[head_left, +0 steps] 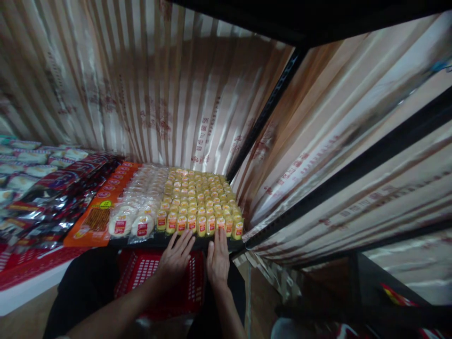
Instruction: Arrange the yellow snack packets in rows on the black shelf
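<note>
Rows of small yellow-wrapped snack packs [201, 197] with red labels stand on a black shelf [148, 242]. My left hand [176, 253] lies against the front row, left of its middle, with its fingers stretched out over the lower part of the packs. Farther right, my right hand [218, 259] rests its extended fingertips on the front packs. Neither hand has its fingers wrapped round a pack. Left of the yellow packs are two rows of round white packaged snacks [143, 226]. A red plastic basket [136, 270] sits below my hands, between my legs, partly covered by my left arm.
To the left lie an orange snack bag [100, 214], dark shiny packets [70, 188] and pale wrapped packs [31, 157]. Pleated printed sheeting [141, 84] hangs behind the shelf. A black post [268, 108] and slanted black bars [353, 179] stand at the right.
</note>
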Available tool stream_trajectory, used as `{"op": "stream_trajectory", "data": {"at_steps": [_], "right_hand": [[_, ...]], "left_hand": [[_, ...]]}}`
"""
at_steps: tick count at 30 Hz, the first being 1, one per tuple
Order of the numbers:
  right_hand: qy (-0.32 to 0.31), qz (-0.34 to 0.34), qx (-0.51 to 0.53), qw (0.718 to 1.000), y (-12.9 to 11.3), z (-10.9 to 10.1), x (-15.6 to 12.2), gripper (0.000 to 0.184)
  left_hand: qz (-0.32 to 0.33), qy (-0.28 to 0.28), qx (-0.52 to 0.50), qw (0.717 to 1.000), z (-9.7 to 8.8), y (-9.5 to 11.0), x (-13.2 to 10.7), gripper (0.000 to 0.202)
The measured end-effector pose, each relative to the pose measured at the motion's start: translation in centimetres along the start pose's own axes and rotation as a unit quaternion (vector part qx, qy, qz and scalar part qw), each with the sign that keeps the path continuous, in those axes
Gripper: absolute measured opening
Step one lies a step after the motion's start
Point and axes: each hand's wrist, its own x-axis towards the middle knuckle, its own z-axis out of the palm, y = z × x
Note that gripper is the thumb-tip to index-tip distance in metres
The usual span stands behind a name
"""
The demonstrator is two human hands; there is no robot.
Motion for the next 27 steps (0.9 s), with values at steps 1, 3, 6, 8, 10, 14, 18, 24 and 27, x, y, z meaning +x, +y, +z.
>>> {"op": "stream_trajectory", "data": {"at_steps": [1, 3, 6, 8, 10, 14, 18, 24, 27], "right_hand": [[0.014, 0.012, 0.002, 1.000, 0.1, -0.1, -0.1, 0.055], [0.052, 0.047, 0.007, 0.997, 0.6, -0.3, -0.2, 0.060], [0.090, 0.095, 0.026, 0.991, 2.0, -0.6, 0.3, 0.069], [0.104, 0.123, 0.039, 0.986, 3.0, -0.6, 1.0, 0.072], [0.105, 0.120, 0.038, 0.986, 3.9, -0.5, 1.9, 0.076], [0.091, 0.078, 0.035, 0.992, 4.9, 0.2, 2.9, 0.080], [0.090, 0.068, 0.037, 0.993, 5.2, 0.3, 3.0, 0.081], [0.091, 0.081, 0.025, 0.992, 4.4, -1.4, 2.3, 0.083], [0.078, 0.080, 0.025, 0.993, 2.9, -2.2, 1.4, 0.081]], "left_hand": [[-0.006, -0.004, 0.001, 1.000, -0.1, 0.3, -0.5, 0.045], [-0.022, -0.013, 0.000, 1.000, -0.1, 1.1, -1.7, 0.044], [-0.037, -0.032, -0.003, 0.999, 0.2, 2.1, -4.1, 0.043], [-0.040, -0.038, -0.005, 0.998, 0.4, 2.5, -5.8, 0.043], [-0.039, -0.035, 0.000, 0.999, 0.5, 2.6, -7.3, 0.045], [-0.065, 0.010, 0.027, 0.997, 0.5, 2.5, -9.7, 0.044], [-0.096, 0.054, 0.052, 0.993, 0.2, 2.0, -11.1, 0.041], [-0.096, 0.073, 0.049, 0.992, -0.8, 1.1, -11.9, 0.041], [-0.137, 0.036, 0.006, 0.990, -0.5, 1.4, -12.8, 0.040]]}}
